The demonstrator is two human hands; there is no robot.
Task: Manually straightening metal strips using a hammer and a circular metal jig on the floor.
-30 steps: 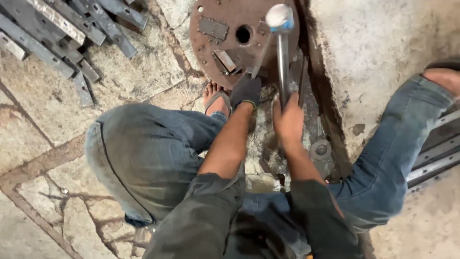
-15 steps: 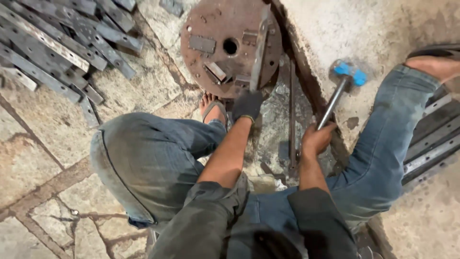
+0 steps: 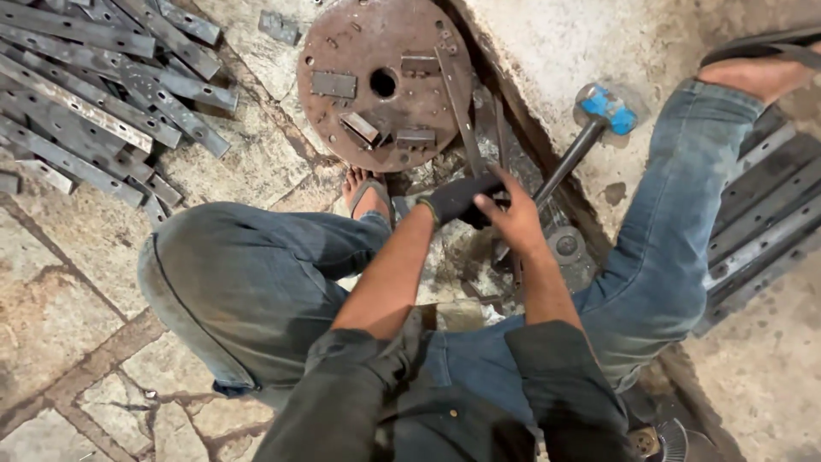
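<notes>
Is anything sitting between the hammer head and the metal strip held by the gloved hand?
Nothing visible. The hammer in the right hand is raised to the right; the left hand grips the strip beside the round plate.

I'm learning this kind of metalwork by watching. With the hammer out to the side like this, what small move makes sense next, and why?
Probably swing the hammer back over the thin metal strip. The right hand grips the handle with the blue head tipped off to the right, while the gloved left hand steadies the strip's near end against the rusty round plate. The strip looks held and ready.
</notes>
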